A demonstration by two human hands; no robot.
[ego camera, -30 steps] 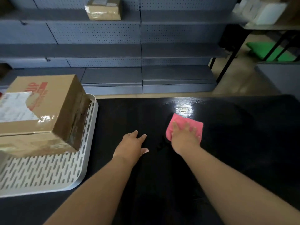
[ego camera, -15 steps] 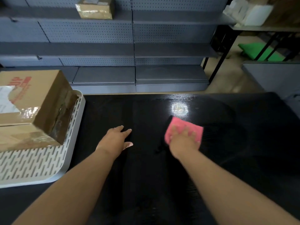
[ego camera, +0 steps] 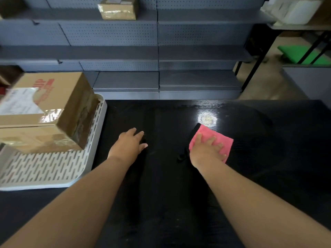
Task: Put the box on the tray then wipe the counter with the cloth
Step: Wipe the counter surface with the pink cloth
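A taped cardboard box with a shipping label stands on the white slotted tray at the left edge of the black counter. Flat on the counter to the right of centre lies a pink cloth. My right hand presses down on it with spread, straight fingers. My left hand rests palm-down on the bare counter between the tray and the cloth, holding nothing.
Grey perforated shelving runs behind the counter, with a small cardboard parcel on an upper shelf. A black-legged table with white items and a green object under it stand at the far right.
My right hand has slid the pink cloth a little to the right across the counter. My left hand stays flat in about the same spot, and the box has not moved on the tray.
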